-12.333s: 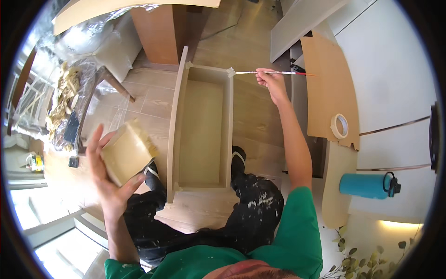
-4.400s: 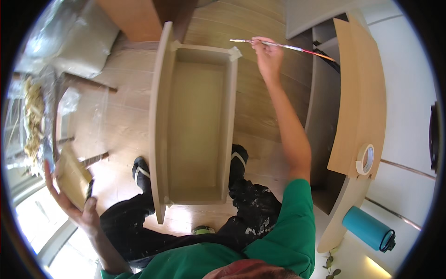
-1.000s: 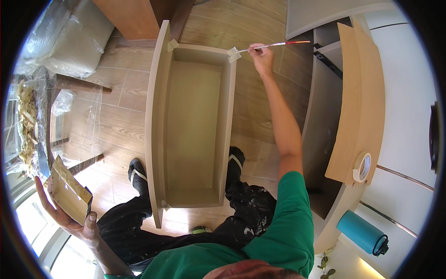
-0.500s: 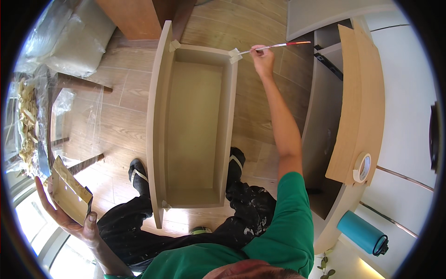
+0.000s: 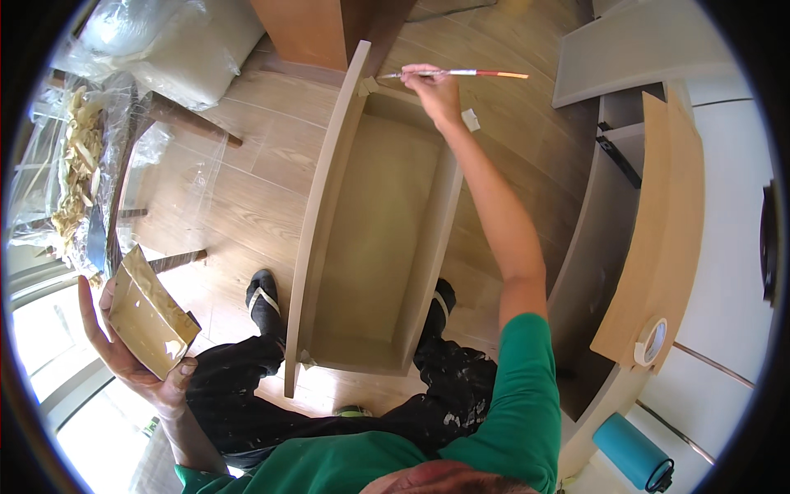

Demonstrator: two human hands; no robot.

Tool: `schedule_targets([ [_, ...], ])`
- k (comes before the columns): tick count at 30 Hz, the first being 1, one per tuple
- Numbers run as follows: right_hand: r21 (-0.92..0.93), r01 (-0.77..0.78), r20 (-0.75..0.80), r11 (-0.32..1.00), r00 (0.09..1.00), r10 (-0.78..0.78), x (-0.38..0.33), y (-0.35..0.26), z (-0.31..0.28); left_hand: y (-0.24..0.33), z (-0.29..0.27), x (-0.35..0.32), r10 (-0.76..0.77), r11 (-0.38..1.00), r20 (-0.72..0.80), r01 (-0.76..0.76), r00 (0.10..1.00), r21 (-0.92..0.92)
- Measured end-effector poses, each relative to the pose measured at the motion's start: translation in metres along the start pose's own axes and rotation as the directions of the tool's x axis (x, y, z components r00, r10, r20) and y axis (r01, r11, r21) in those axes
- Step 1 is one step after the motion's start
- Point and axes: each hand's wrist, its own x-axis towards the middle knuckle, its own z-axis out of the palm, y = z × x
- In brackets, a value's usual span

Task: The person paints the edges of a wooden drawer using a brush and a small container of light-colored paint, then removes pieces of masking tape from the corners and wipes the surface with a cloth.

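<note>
My right hand (image 5: 434,92) pinches a thin paintbrush (image 5: 485,73) with a white and red handle. Its tip points left, at the far left corner of a beige drawer (image 5: 378,239), close to a bit of masking tape (image 5: 370,85); whether it touches cannot be made out. The drawer stands between my feet, its long panel (image 5: 317,222) on the left. More tape shows at the far right corner (image 5: 471,120) and near left corner (image 5: 307,361). My left hand (image 5: 132,362) holds up a cut-open carton (image 5: 148,317) with beige paint inside, thumb and fingers around it.
At right stands a beige cabinet (image 5: 580,272) with a cardboard sheet (image 5: 654,222), a tape roll (image 5: 650,341) and a teal bottle (image 5: 632,451) by it. Plastic-wrapped furniture (image 5: 123,156) is at left. A brown wooden piece (image 5: 304,33) stands beyond the drawer.
The brush in my right hand has gone from the drawer's far right corner to its far left corner. My left hand and the carton have risen slightly. The view has shifted.
</note>
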Motion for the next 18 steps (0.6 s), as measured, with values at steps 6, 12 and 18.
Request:
schedule_targets([
  [6, -0.045, 0.052, -0.095, 0.998, 0.994, -0.056, -0.016, 0.020, 0.031, -0.007, 0.005, 0.006, 0.052, 0.997, -0.028, -0.050, 0.998, 0.065],
  [12, -0.036, 0.076, -0.149, 0.996, 0.986, -0.081, -0.021, 0.028, 0.039, -0.013, -0.001, 0.009, 0.074, 0.994, -0.012, -0.073, 0.997, 0.081],
  [18, -0.072, 0.080, -0.176, 0.994, 0.980, -0.091, -0.019, 0.036, 0.043, -0.012, -0.002, 0.009, 0.083, 0.990, -0.012, -0.081, 0.996, 0.118],
])
